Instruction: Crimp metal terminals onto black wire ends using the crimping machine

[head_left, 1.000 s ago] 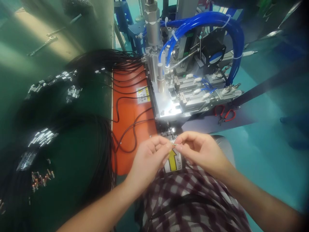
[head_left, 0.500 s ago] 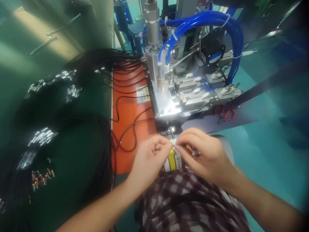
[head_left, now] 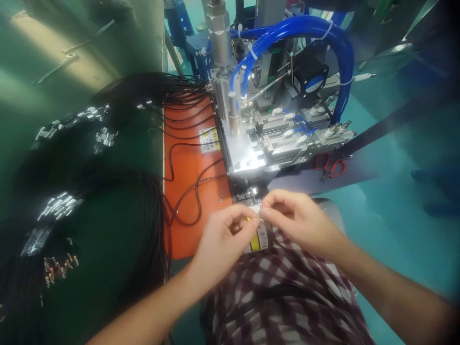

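Thin wire [head_left: 261, 220] is what I'm watching, a short bright sliver pinched between the fingertips of both hands, low in the middle of the view and just in front of the machine [head_left: 251, 153]. My left hand [head_left: 224, 239] clamps it from one side with thumb and forefinger and my right hand [head_left: 296, 220] from the other, so the two hands are together, fingertips all but touching. Compared with a second ago the pinch sits a little lower. The left hand has slid across the yellow arrow label [head_left: 259, 239], so less of the arrow shows than before. Half a second ago the right fingers were curled down over that label. Now they have lifted and straightened toward the left thumb. The machine, its blue hoses [head_left: 316, 33] and the red-handled pliers [head_left: 332, 167] have all drifted slightly left in the picture, which I read as my head turning, not anything moving. I judge that the fiddling at the wire's tip is continuing, not finished: neither hand has let go, and the wire has not gone into the machine. The black cables [head_left: 143, 91] on the orange mat [head_left: 190, 158] and the green tabletop [head_left: 108, 249] lie as they did.
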A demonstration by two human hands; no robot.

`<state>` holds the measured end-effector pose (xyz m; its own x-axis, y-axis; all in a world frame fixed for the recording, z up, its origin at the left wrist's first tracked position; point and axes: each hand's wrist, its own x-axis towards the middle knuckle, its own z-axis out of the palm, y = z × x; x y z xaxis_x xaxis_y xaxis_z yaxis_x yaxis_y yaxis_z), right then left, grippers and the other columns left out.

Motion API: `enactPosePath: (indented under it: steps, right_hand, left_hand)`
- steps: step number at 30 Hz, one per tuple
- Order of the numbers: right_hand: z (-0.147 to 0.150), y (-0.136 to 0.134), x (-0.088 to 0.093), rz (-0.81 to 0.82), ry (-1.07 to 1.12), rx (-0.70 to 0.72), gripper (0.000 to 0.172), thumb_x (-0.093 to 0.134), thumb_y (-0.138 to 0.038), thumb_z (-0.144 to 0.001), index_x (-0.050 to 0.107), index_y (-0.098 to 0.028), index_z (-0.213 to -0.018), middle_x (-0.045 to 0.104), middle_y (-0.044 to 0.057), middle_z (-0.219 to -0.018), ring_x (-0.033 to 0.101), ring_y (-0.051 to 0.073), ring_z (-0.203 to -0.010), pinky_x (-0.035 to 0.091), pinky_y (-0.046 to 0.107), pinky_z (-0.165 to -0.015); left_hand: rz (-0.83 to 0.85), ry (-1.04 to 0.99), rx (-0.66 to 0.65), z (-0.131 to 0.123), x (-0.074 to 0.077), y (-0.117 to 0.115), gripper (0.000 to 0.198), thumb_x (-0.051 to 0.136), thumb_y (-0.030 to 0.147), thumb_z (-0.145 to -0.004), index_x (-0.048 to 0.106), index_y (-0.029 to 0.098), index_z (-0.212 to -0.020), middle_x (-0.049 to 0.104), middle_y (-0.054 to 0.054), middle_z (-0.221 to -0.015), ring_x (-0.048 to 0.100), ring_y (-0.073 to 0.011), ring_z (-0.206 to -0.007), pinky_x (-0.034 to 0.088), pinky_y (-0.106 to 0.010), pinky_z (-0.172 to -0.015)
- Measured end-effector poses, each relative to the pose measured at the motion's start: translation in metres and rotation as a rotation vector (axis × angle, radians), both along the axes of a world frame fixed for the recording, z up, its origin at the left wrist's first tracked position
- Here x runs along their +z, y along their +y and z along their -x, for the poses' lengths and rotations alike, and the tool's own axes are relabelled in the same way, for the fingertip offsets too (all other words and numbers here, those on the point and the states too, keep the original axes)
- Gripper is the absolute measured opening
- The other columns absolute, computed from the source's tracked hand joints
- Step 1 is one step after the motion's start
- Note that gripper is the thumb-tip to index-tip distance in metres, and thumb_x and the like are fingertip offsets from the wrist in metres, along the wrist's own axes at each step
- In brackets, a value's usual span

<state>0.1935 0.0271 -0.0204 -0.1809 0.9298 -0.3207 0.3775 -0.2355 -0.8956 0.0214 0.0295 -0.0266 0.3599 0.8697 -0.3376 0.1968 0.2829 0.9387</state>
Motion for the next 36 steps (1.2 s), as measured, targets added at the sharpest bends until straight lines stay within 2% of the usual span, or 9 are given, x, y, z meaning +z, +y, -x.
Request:
enactPosePath:
  steps: [5, 11, 16, 21, 22, 24, 28, 32, 36]
  right_hand:
    - [0.003, 0.005, 0.003, 0.162, 0.201, -0.024, 0.018, 0.056, -0.029, -0.085, 0.055, -0.016, -0.072, 0.044, -0.005, -0.059, 0.033, 0.006, -0.048, 0.025, 0.02, -0.041]
    - [0.007, 0.011, 0.005, 0.159, 0.232, -0.051, 0.021, 0.056, -0.033, -0.086, 0.057, -0.015, -0.075, 0.04, -0.007, -0.054, 0.031, 0.006, -0.046, 0.025, 0.019, -0.041]
    - [0.009, 0.015, 0.004, 0.024, 0.147, 0.024, 0.017, 0.057, -0.029, -0.086, 0.057, -0.016, -0.073, 0.052, -0.002, -0.065, 0.041, 0.008, -0.052, 0.031, 0.022, -0.046]
    - [0.013, 0.018, 0.011, -0.314, -0.149, 0.098, 0.017, 0.052, -0.018, -0.087, 0.054, -0.018, -0.071, 0.055, -0.001, -0.068, 0.048, 0.011, -0.062, 0.035, 0.025, -0.056]
    - [0.014, 0.019, 0.011, -0.304, -0.14, 0.09, 0.017, 0.052, -0.017, -0.087, 0.054, -0.018, -0.071, 0.055, -0.001, -0.068, 0.048, 0.011, -0.062, 0.035, 0.024, -0.056]
    - [0.016, 0.021, 0.01, -0.17, -0.032, 0.064, 0.017, 0.051, -0.02, -0.088, 0.053, -0.018, -0.072, 0.053, -0.003, -0.065, 0.045, 0.01, -0.057, 0.035, 0.023, -0.052]
    - [0.016, 0.025, 0.008, 0.123, 0.2, 0.011, 0.019, 0.053, -0.029, -0.088, 0.053, -0.018, -0.073, 0.041, -0.008, -0.052, 0.034, 0.007, -0.044, 0.026, 0.019, -0.04]
    - [0.011, 0.022, 0.006, 0.143, 0.233, -0.09, 0.022, 0.054, -0.034, -0.088, 0.054, -0.017, -0.073, 0.039, -0.008, -0.047, 0.033, 0.006, -0.042, 0.025, 0.018, -0.039]
    - [0.01, 0.016, 0.0, 0.129, 0.226, -0.101, 0.023, 0.058, -0.038, -0.085, 0.06, -0.017, -0.078, 0.042, -0.007, -0.05, 0.033, 0.007, -0.043, 0.025, 0.019, -0.039]
  left_hand:
    - [0.108, -0.05, 0.066, 0.002, 0.0, 0.004, 0.021, 0.065, 0.033, -0.081, 0.064, 0.014, -0.074, 0.04, 0.006, -0.054, 0.031, -0.0039, -0.047, 0.026, -0.016, -0.044]
    - [0.232, -0.137, 0.131, 0.004, 0.001, 0.006, 0.023, 0.067, 0.035, -0.081, 0.063, 0.014, -0.072, 0.032, 0.009, -0.048, 0.023, -0.0021, -0.042, 0.024, -0.016, -0.043]
    - [0.201, -0.116, 0.124, 0.005, 0.001, 0.008, 0.022, 0.065, 0.034, -0.082, 0.063, 0.014, -0.071, 0.036, 0.009, -0.048, 0.026, -0.0024, -0.042, 0.024, -0.016, -0.042]
    - [-0.026, -0.014, 0.085, 0.008, 0.003, 0.011, 0.013, 0.066, 0.026, -0.081, 0.07, 0.014, -0.076, 0.057, 0.002, -0.061, 0.047, -0.0073, -0.056, 0.038, -0.017, -0.053]
    - [-0.059, -0.009, 0.093, 0.009, 0.004, 0.011, 0.011, 0.066, 0.025, -0.08, 0.071, 0.015, -0.077, 0.06, 0.001, -0.064, 0.05, -0.0083, -0.06, 0.04, -0.017, -0.056]
    - [-0.054, -0.028, 0.117, 0.009, 0.005, 0.012, 0.011, 0.066, 0.024, -0.08, 0.072, 0.016, -0.078, 0.064, 0.0, -0.068, 0.053, -0.0097, -0.062, 0.043, -0.019, -0.059]
    - [0.045, -0.068, 0.173, 0.009, 0.005, 0.015, 0.015, 0.067, 0.027, -0.078, 0.07, 0.015, -0.071, 0.063, -0.001, -0.066, 0.05, -0.0085, -0.056, 0.039, -0.019, -0.053]
    - [0.132, -0.12, 0.224, 0.008, 0.004, 0.018, 0.016, 0.068, 0.029, -0.078, 0.07, 0.014, -0.071, 0.051, 0.004, -0.053, 0.033, -0.0038, -0.045, 0.028, -0.017, -0.045]
    - [0.15, -0.129, 0.244, 0.008, 0.003, 0.018, 0.017, 0.068, 0.029, -0.077, 0.069, 0.014, -0.071, 0.043, 0.006, -0.049, 0.023, -0.0024, -0.043, 0.022, -0.017, -0.043]
